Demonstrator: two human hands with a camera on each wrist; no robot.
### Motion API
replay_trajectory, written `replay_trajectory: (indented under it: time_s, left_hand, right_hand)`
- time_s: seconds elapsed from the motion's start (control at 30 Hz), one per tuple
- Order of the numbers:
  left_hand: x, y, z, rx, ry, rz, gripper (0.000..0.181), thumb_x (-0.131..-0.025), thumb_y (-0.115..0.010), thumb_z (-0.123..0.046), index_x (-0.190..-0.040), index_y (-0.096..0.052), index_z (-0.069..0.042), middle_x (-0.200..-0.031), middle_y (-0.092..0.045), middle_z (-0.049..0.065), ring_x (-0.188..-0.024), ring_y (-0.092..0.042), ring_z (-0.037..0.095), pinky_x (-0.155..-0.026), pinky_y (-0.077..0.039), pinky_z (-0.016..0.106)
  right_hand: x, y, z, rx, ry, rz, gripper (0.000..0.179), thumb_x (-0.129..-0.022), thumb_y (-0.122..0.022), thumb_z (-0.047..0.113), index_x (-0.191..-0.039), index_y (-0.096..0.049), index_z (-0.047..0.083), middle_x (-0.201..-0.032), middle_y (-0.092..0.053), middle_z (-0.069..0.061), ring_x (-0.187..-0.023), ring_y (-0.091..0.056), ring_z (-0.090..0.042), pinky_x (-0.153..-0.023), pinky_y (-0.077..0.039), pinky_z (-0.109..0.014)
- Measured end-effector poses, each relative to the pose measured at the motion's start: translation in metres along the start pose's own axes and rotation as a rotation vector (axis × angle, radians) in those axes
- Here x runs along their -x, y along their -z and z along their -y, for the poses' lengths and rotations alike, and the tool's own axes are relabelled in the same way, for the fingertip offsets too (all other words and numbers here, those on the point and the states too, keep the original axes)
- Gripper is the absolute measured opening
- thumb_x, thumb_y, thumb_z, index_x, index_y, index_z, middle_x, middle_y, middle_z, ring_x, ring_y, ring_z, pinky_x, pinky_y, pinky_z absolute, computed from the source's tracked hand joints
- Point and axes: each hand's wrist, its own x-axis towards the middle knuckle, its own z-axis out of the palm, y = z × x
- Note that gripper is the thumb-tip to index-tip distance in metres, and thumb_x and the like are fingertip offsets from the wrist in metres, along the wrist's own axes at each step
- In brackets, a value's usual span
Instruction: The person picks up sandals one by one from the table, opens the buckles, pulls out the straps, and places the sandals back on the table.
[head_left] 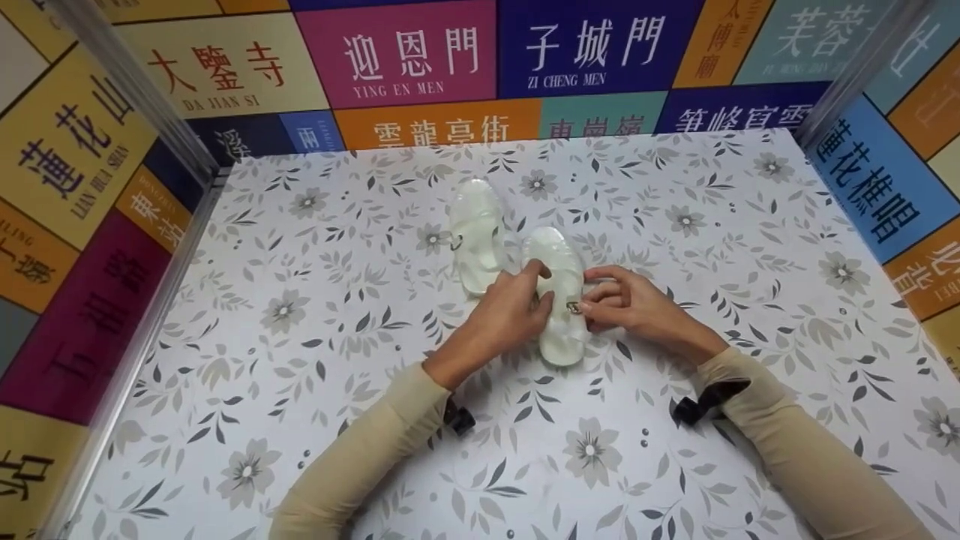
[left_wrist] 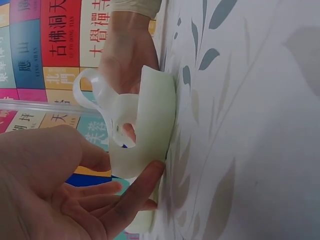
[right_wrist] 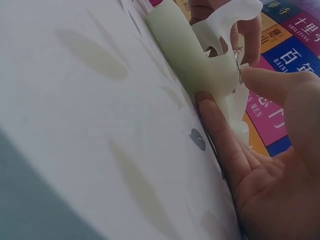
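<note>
A pair of pale, translucent green sandals lies on the table, toes pointing away. Both hands are at the nearer, right-hand sandal [head_left: 562, 349]. My left hand [head_left: 506, 304] holds its left side, thumb on the strap [left_wrist: 122, 160] and a finger low against the sole [left_wrist: 159, 110]. My right hand [head_left: 630, 304] pinches the other side, its thumb at a small metal buckle [right_wrist: 238, 67] and a finger [right_wrist: 220, 130] along the sole's lower edge. The other sandal [head_left: 476, 202] lies just to the left and farther back, its heel partly behind my left hand.
A white cover with grey flowers and leaves spreads over the table [head_left: 360, 420]. Colourful panels [head_left: 420, 52] with large characters wall in the back and both sides. Black straps with small dark devices [head_left: 459, 416] sit at both wrists, over beige sleeves [head_left: 367, 450].
</note>
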Motion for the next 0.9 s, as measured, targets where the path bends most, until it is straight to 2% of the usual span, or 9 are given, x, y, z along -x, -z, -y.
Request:
replay_trajectory:
  time_s: [0.2,0.47,0.73,0.9]
  left_hand:
    - [-0.001,-0.003,0.001,-0.006,-0.028,-0.040,0.027,-0.111,-0.057,-0.015,-0.136,-0.061,-0.010,-0.069,-0.062,0.000,-0.059,-0.057,0.014,-0.052,-0.041,0.027]
    - [-0.005,-0.008,0.005,0.053,-0.059,-0.096,0.024,-0.113,-0.053,-0.015,-0.134,-0.062,-0.010,-0.071,-0.063,-0.001,-0.060,-0.059,0.014,-0.052,-0.044,0.026]
    - [-0.007,-0.015,0.010,0.115,-0.091,-0.151,0.024,-0.112,-0.054,-0.015,-0.132,-0.066,-0.009,-0.066,-0.056,-0.005,-0.054,-0.049,0.007,-0.050,-0.038,0.022]
    - [-0.011,-0.016,0.007,0.171,-0.070,-0.165,0.027,-0.113,-0.056,-0.022,-0.136,-0.063,-0.011,-0.060,-0.054,-0.006,-0.049,-0.048,0.006,-0.046,-0.037,0.022]
  right_hand:
    - [0.001,0.000,-0.001,0.025,0.063,0.016,0.073,-0.103,-0.074,0.013,-0.163,-0.034,0.003,-0.128,-0.063,-0.015,-0.105,-0.075,-0.017,-0.089,-0.068,-0.038]
    - [-0.001,-0.003,-0.001,-0.038,0.117,-0.015,0.076,-0.103,-0.073,0.011,-0.165,-0.031,0.010,-0.127,-0.059,-0.015,-0.101,-0.073,-0.019,-0.084,-0.069,-0.047]
    - [-0.004,-0.004,0.000,-0.070,0.156,-0.038,0.074,-0.104,-0.070,0.007,-0.167,-0.030,0.009,-0.128,-0.054,-0.013,-0.097,-0.070,-0.014,-0.083,-0.068,-0.039]
    - [-0.006,-0.003,0.005,-0.074,0.186,-0.076,0.076,-0.105,-0.069,0.008,-0.170,-0.030,0.014,-0.139,-0.050,-0.015,-0.103,-0.070,-0.015,-0.087,-0.067,-0.037]
